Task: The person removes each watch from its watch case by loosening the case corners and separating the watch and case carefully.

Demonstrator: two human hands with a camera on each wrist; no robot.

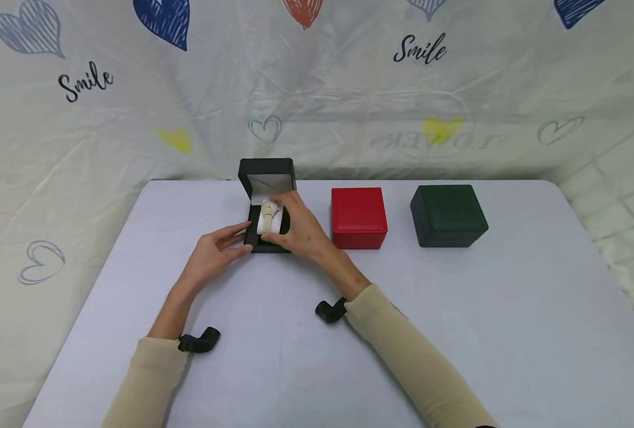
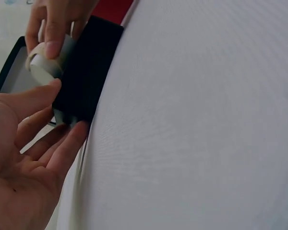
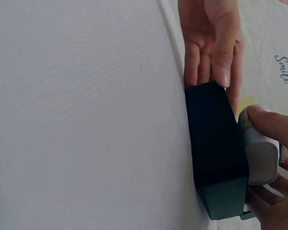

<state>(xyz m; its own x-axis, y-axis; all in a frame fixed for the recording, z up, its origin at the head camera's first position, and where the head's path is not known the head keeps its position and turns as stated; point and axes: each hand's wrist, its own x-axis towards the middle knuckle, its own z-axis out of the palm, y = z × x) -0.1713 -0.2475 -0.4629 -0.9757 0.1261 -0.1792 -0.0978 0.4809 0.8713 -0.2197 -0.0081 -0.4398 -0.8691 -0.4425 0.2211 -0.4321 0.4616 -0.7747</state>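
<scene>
A watch [image 1: 268, 214] with a pale strap and round face sits around a white cushion [image 1: 276, 223] at the open dark watch box [image 1: 263, 248]. My right hand [image 1: 307, 230] grips the cushion with the watch, thumb at the front and fingers at the back. In the right wrist view the cushion [image 3: 262, 160] stands up above the box's rim. My left hand [image 1: 216, 252] touches the left side of the box with extended fingers; its thumb [image 2: 41, 96] rests at the box's top edge in the left wrist view. The box's lid [image 1: 266, 166] is raised at the back.
To the right stands a red box [image 1: 359, 219] with its lid down. Farther right is a closed dark green box [image 1: 449, 217]. All sit near the back edge of the white table [image 1: 274, 345]. A printed curtain [image 1: 338, 77] hangs behind it.
</scene>
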